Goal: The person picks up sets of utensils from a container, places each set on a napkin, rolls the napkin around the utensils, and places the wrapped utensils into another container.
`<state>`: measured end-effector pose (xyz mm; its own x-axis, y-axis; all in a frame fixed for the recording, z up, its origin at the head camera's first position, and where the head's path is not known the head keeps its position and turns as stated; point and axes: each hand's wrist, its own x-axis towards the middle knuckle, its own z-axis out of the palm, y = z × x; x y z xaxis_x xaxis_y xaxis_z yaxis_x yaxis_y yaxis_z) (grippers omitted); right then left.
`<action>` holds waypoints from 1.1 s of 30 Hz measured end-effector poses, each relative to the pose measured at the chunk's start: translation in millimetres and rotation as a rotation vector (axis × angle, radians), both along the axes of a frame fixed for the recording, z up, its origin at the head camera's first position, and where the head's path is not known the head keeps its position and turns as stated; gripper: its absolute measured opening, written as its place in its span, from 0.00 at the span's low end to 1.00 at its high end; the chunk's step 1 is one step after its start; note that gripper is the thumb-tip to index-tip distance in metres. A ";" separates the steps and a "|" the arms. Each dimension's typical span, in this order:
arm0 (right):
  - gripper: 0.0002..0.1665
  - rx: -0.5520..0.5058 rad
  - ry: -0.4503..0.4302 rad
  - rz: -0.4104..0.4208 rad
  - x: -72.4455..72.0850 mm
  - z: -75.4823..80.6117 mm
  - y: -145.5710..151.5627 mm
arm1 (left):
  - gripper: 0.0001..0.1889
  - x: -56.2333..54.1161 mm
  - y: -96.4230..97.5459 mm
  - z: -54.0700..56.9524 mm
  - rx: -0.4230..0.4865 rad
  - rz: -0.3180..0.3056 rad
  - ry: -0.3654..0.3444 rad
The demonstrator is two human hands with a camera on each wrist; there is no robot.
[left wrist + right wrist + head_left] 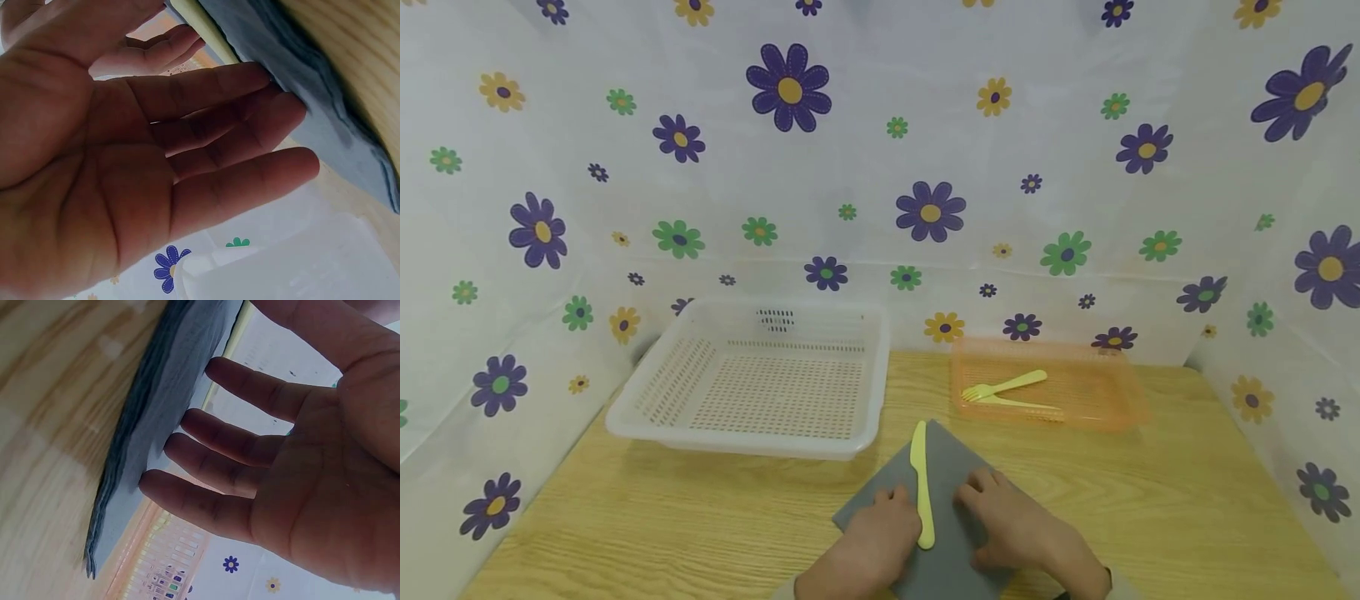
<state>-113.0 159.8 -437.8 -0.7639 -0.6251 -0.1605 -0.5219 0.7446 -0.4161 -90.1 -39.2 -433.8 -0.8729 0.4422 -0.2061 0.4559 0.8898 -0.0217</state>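
A grey folded cloth napkin lies cornerwise on the table, its layered edge visible in both wrist views. Along its middle rests a yellow plastic knife, blade end toward the far corner. My left hand is on the napkin's left part, right beside the knife handle. In the left wrist view its fingers reach out fairly straight, fingertips at the cloth. On the right part is my right hand; the right wrist view has its spread fingers touching the cloth with their tips. Neither palm holds anything.
A white plastic basket stands at the back left. Farther right, a shallow orange basket holds a yellow fork and another slim yellow utensil. A flower-printed sheet encloses the wooden table at the back and sides.
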 end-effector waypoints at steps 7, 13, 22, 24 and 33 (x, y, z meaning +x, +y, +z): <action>0.34 -0.004 -0.006 -0.005 0.4 -1.4 0.9 | 0.18 0.1 -0.9 -0.9 -0.012 -0.015 0.025; 0.34 -0.003 0.004 -0.003 1.5 -0.7 0.8 | 0.18 -1.1 -1.0 0.4 -0.011 -0.022 0.006; 0.33 0.010 -0.011 -0.007 0.4 -0.3 1.4 | 0.21 -1.6 -3.1 -1.7 -0.009 -0.046 0.023; 0.34 0.014 -0.018 -0.010 0.6 -0.2 1.3 | 0.21 -1.4 -3.1 -1.3 -0.011 -0.053 0.030; 0.33 0.024 -0.002 0.008 1.8 0.0 2.1 | 0.21 0.7 -2.3 -1.9 -0.024 -0.062 0.073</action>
